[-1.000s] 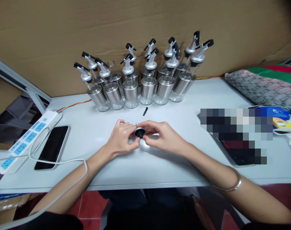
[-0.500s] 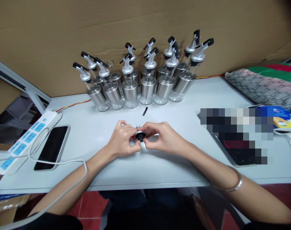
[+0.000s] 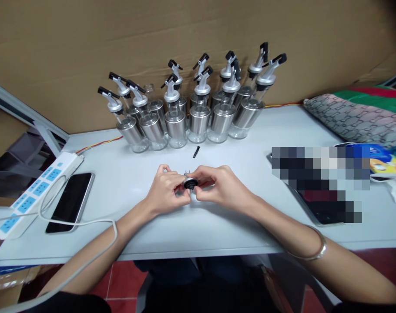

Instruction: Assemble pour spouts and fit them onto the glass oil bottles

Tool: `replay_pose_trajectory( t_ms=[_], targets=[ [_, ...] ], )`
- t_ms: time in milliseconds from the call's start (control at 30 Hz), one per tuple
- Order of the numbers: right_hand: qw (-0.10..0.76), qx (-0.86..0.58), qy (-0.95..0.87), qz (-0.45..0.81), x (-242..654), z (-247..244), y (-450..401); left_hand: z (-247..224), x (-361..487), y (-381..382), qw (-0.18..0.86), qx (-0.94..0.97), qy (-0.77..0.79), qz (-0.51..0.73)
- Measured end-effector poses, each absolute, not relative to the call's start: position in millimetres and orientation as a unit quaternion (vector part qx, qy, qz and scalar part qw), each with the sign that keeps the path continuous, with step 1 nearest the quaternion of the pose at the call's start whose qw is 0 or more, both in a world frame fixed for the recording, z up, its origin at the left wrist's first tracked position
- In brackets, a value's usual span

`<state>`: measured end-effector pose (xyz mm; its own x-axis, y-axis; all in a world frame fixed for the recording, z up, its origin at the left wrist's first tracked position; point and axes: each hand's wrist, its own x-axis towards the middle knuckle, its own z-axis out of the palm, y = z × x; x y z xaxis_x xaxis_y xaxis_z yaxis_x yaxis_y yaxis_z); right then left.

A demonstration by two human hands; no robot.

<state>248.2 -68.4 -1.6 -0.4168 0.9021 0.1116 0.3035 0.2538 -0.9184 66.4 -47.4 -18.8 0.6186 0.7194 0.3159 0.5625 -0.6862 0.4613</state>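
Note:
Between my two hands, above the front middle of the table, is a pourer spout (image 3: 191,184) with a silver collar and a black ribbed stopper turned toward me. My left hand (image 3: 168,190) grips it from the left, fingers curled and thumb at the stopper's lower end. From the other side my right hand (image 3: 217,187) pinches it between thumb and fingers. Part of the spout is hidden behind the fingers. Beyond my hands a small black lever piece (image 3: 196,151) lies on the table. Several oil bottles (image 3: 175,126) with steel sleeves and pourers stand behind it.
On the left of the white table (image 3: 126,243) lie a phone (image 3: 70,202) and a power strip (image 3: 38,191), with a white cable (image 3: 83,223) crossing over my left forearm. A blurred-out dark device (image 3: 328,213) and a blue-yellow packet (image 3: 377,158) lie right. Cardboard (image 3: 119,34) stands behind.
The view has shifted very slightly. Both hands keep their hold on the pourer spout, whose stopper end is tipped a little differently.

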Motion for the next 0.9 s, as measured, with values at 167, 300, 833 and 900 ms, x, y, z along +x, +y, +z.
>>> replay_pose_trajectory(
  t_ms=[167,300,833,900],
  targets=[
    [0.384,-0.417,-0.708,0.421,250,-9,-61,-23,64,-41,0.152,0.878,0.384,0.243],
    [0.393,-0.435,-0.702,0.404,255,-10,-56,-26,62,-40,0.176,0.863,0.379,0.285],
    [0.218,-0.437,-0.827,0.277,268,-5,-56,-28,66,-45,0.199,0.879,0.309,0.305],
    [0.185,-0.442,-0.838,0.26,269,-6,-55,-28,67,-46,0.196,0.88,0.308,0.303]
  ],
)
